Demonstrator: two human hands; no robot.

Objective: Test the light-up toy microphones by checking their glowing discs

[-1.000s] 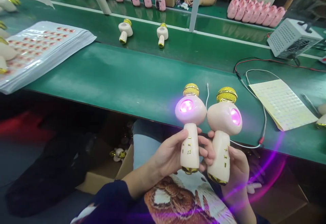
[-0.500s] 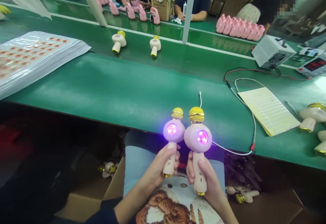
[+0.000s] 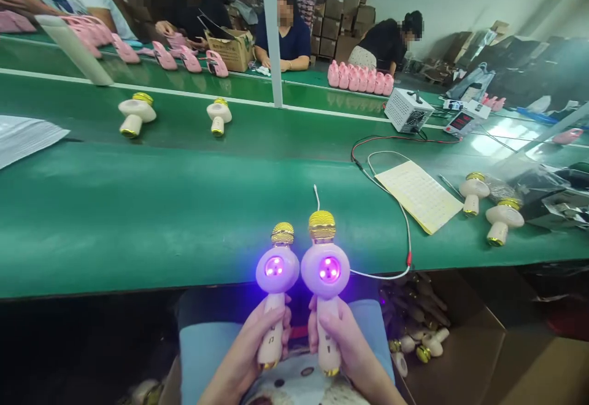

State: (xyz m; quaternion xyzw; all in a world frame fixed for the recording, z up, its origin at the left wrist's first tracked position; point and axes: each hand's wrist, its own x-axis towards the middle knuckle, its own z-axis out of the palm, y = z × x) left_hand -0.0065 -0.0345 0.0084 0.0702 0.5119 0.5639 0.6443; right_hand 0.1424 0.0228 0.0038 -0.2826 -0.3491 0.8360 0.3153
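Note:
Two cream toy microphones with gold mesh heads are held upright, side by side, over the near edge of the green bench. My left hand (image 3: 264, 334) is closed round the handle of the left microphone (image 3: 277, 267). Round the handle of the right microphone (image 3: 326, 270) my right hand (image 3: 338, 334) is wrapped, thumb on the front. Pink-purple lights glow in the round windows of both. Their bulging middles are very close together; I cannot tell if they touch. A white cable (image 3: 380, 277) runs behind the right microphone, its plug end showing above the head.
More microphones lie on the bench (image 3: 138, 208), two at the far left (image 3: 137, 113) and two at the right (image 3: 504, 221). A yellow sheet (image 3: 418, 196) lies over the cable. Beyond stand a power supply (image 3: 407, 110), pink cases (image 3: 359, 78) and co-workers. Below right, a carton (image 3: 473, 343) holds microphones.
The view has swung to the right, so the bench things shift left and more of the right side shows. Both hands keep hold of the lit microphones, which sit lower in view.

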